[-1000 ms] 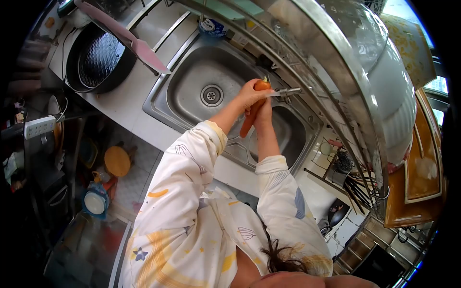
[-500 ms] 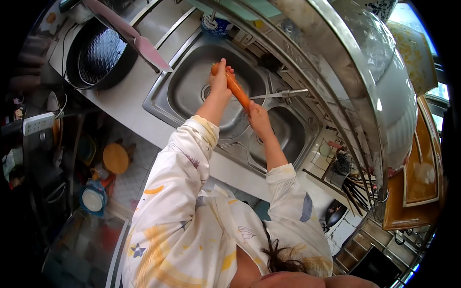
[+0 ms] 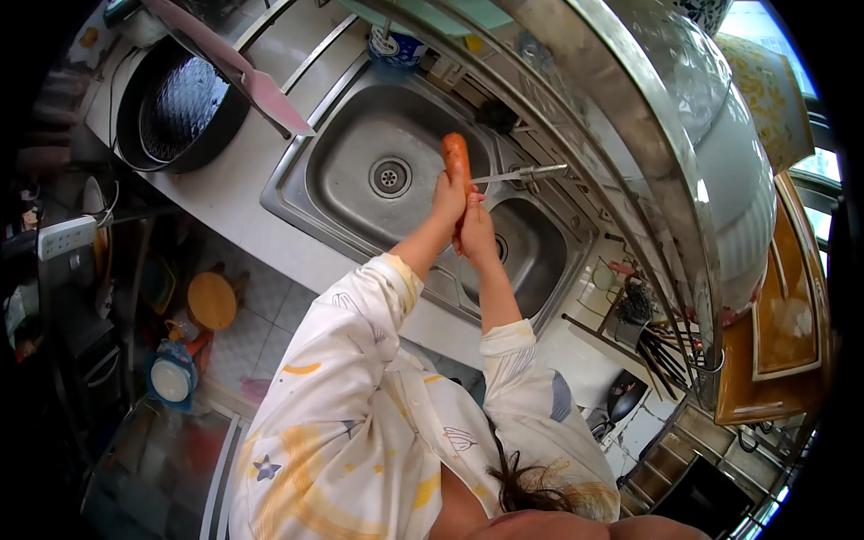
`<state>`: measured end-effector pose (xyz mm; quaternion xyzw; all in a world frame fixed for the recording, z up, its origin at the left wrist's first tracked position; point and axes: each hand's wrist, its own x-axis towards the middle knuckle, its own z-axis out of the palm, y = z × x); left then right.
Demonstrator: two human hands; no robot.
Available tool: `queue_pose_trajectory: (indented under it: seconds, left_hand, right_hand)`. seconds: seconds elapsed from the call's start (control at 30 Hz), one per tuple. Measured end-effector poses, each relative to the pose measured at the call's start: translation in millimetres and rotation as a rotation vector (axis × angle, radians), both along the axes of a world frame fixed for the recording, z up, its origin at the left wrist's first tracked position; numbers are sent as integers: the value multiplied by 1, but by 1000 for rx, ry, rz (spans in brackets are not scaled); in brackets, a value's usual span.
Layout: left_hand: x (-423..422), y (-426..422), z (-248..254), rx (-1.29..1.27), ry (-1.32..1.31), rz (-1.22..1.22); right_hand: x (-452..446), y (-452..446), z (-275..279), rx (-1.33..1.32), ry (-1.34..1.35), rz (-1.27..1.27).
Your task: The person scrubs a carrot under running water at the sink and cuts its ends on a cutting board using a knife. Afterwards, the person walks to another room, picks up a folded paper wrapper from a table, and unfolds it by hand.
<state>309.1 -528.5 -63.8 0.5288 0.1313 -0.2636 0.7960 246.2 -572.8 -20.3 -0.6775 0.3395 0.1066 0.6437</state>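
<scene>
An orange carrot [image 3: 456, 155] points away from me over the divider side of the steel sink [image 3: 346, 121]. My left hand [image 3: 447, 196] is closed round its middle. Lower down, my right hand [image 3: 476, 227] is closed about the near end, pressed close against the left one; the fingers hide that end. The tap [image 3: 542, 171] reaches in from the right, and a stream of water [image 3: 498, 177] runs from it toward the carrot just above my hands.
A black pan [image 3: 175, 103] stands on the counter at left, with a pink-bladed knife [image 3: 270, 94] above its right side. A metal dish rack [image 3: 621, 81] arches over the right of the sink. At the back corner is a blue container [image 3: 396, 47]. Utensils [image 3: 661, 355] lie at right.
The carrot has swung more upright and shifted right. My left hand has slid from its far end down beside my right hand, uncovering the drain.
</scene>
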Motion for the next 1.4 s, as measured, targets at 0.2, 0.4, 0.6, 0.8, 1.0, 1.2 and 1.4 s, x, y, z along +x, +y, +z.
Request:
queue_pose_trajectory:
  seconds: [0.2,0.4,0.6,0.8,1.0,1.2,1.4]
  left_hand:
    - [4,0,2,-214,234,-180]
    - [-6,2,16,-50,52,-175]
    - [15,5,17,-228,430,-130]
    - [-7,-1,16,-178,21,-126]
    - [20,-6,17,-100,208,-120]
    - [13,-9,7,-222,198,-112]
    - [5,-18,-2,-164,-15,-100]
  right_hand:
    - [-2,-1,3,1,27,-118]
    - [-11,8,3,-24,-84,-127]
    - [-17,11,23,-91,-43,-72]
    - [-22,0,14,189,7,-207]
    - [-30,13,17,-50,-38,-130]
    - [-26,2,15,-107,-33,-53]
    - [-24,7,15,17,-66,-158]
